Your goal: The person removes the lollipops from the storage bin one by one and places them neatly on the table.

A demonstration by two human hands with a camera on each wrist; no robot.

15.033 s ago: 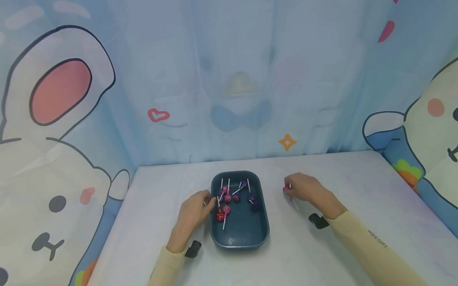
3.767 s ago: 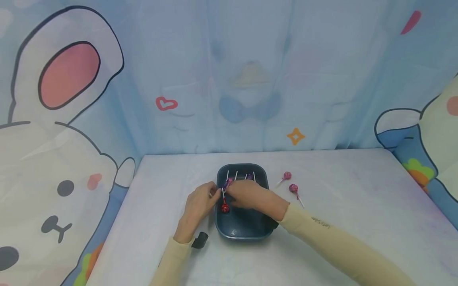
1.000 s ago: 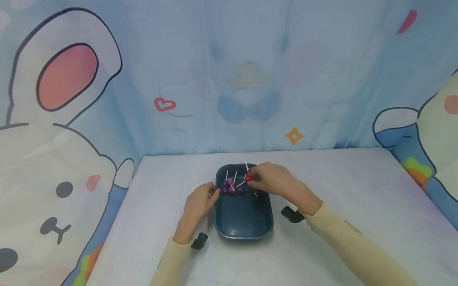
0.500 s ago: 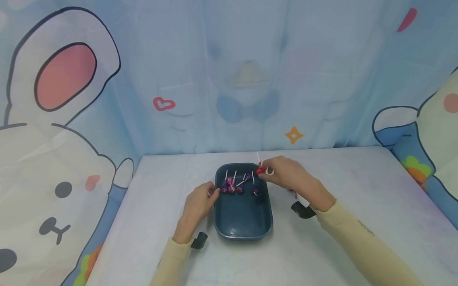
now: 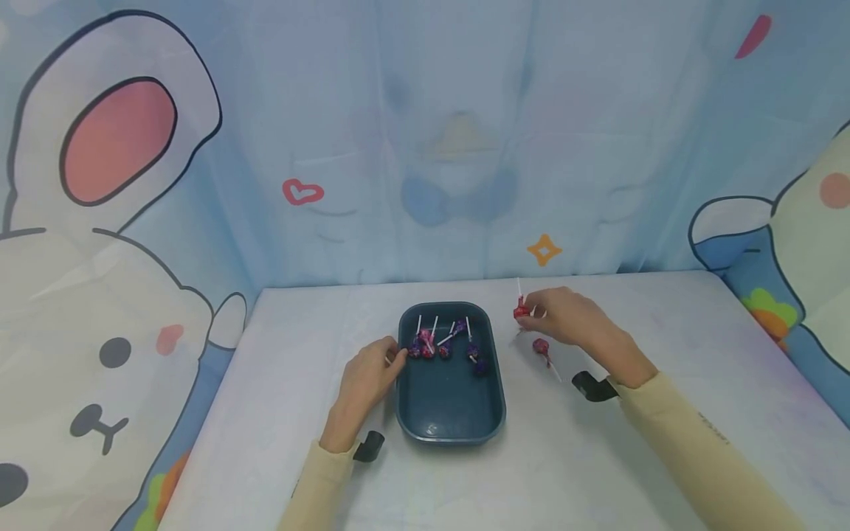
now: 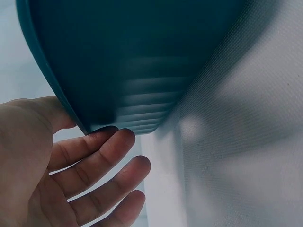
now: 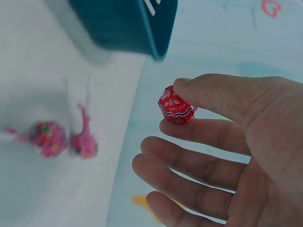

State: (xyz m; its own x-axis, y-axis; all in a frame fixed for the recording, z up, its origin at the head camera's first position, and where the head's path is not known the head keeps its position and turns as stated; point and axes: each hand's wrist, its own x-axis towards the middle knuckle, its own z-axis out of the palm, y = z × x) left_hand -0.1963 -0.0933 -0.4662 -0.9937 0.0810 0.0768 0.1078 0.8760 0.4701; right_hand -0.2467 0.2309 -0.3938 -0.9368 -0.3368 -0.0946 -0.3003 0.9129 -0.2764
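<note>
I see the right hand [image 5: 575, 318] with its grip clamped on the round, red-wrapped lollipop [image 5: 521, 312], white stick [image 5: 519, 287] upward, right of the rectangular dark-teal plastic tray [image 5: 451, 413], which the left hand [image 5: 369, 372] pinches.

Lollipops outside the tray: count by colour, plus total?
Red lollipop: 1, held in the right hand
Pink lollipops: 2, lying on the table
Total outside the tray: 3
</note>
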